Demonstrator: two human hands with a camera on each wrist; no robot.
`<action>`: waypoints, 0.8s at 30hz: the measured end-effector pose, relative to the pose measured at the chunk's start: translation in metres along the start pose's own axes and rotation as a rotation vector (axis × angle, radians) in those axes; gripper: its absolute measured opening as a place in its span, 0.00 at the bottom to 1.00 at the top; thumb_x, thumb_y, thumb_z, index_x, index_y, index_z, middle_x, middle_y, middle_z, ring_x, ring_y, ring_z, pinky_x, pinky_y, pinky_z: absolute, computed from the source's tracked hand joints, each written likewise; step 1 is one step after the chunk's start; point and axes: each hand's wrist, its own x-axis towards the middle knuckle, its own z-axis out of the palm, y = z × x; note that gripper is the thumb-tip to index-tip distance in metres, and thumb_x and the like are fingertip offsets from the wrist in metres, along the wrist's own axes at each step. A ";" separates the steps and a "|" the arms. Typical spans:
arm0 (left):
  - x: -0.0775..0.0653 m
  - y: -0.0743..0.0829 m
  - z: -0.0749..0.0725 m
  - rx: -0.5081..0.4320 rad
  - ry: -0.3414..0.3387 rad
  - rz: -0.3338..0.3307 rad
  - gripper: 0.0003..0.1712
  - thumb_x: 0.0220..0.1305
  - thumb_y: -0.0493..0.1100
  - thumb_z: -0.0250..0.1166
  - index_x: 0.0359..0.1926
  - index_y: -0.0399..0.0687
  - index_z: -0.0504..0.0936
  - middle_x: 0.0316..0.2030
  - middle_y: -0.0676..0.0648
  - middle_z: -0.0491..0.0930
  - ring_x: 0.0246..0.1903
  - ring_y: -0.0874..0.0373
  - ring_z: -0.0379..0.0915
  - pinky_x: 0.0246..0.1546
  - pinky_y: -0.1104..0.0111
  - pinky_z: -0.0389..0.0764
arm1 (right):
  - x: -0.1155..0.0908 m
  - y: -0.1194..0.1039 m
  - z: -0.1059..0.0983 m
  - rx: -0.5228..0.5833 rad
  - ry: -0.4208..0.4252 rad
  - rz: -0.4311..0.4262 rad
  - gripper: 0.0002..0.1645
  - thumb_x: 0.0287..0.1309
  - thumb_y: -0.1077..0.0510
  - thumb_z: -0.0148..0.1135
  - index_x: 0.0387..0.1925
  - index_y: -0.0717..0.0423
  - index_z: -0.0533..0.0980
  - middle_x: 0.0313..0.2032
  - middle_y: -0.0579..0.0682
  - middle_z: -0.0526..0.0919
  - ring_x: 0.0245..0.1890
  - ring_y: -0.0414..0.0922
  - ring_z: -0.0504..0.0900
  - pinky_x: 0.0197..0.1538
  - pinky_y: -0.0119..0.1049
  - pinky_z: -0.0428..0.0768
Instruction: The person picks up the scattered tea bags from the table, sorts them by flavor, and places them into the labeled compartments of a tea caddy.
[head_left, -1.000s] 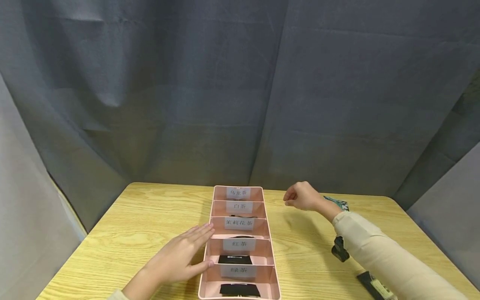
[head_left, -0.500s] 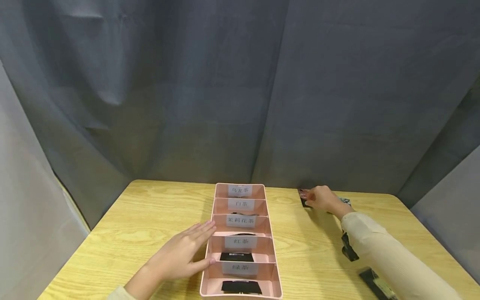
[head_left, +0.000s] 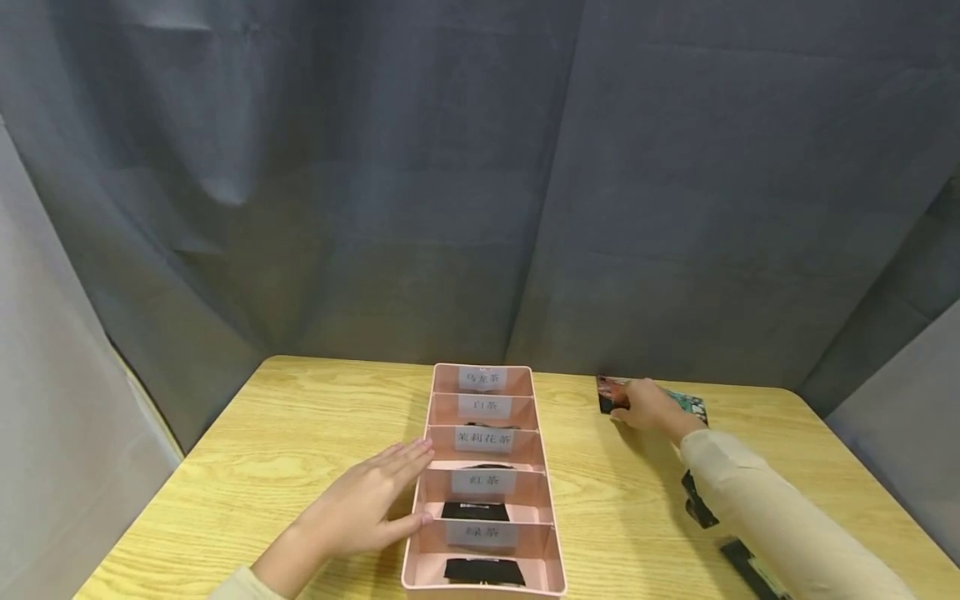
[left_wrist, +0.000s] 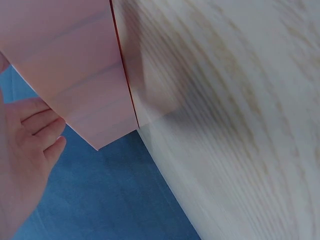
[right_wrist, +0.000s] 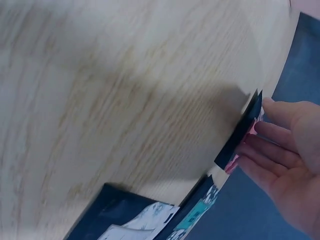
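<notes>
At the back right of the table in the head view, my right hand holds the right part of a dark tea sachet with a red print. In the right wrist view, the curled fingers lie against the pink side of this sachet, and one edge of it stands off the table. My left hand rests with straight fingers against the left wall of a long pink divided box. Several compartments have Chinese tea labels, and dark sachets lie in them.
A teal-and-black sachet lies right of my right hand. Nearer, a dark sachet and another with a pale label lie partly under the right sleeve. A dark curtain hangs behind the table.
My right hand has moved from above the table slightly right and down onto the red-printed sachet, which now shows left of the fingers. The left hand stays at the box.
</notes>
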 end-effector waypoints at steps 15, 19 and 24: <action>0.001 0.001 -0.001 -0.002 -0.001 -0.004 0.38 0.63 0.58 0.60 0.66 0.38 0.69 0.67 0.39 0.68 0.69 0.49 0.64 0.69 0.57 0.69 | -0.030 -0.046 0.010 -0.012 -0.008 -0.151 0.13 0.56 0.58 0.67 0.20 0.52 0.73 0.16 0.42 0.69 0.16 0.35 0.61 0.22 0.27 0.59; 0.000 0.000 0.001 0.001 -0.003 -0.003 0.38 0.63 0.59 0.60 0.66 0.38 0.69 0.67 0.40 0.69 0.68 0.49 0.64 0.68 0.57 0.69 | -0.042 -0.056 0.010 0.003 -0.030 -0.161 0.10 0.56 0.58 0.67 0.22 0.51 0.75 0.18 0.42 0.72 0.17 0.34 0.62 0.22 0.26 0.59; 0.000 0.000 0.002 -0.002 -0.001 -0.008 0.38 0.63 0.59 0.60 0.66 0.39 0.69 0.67 0.40 0.69 0.68 0.49 0.65 0.68 0.57 0.70 | -0.052 -0.066 0.009 -0.025 -0.044 -0.187 0.08 0.56 0.56 0.67 0.24 0.51 0.78 0.20 0.41 0.77 0.19 0.32 0.65 0.23 0.26 0.62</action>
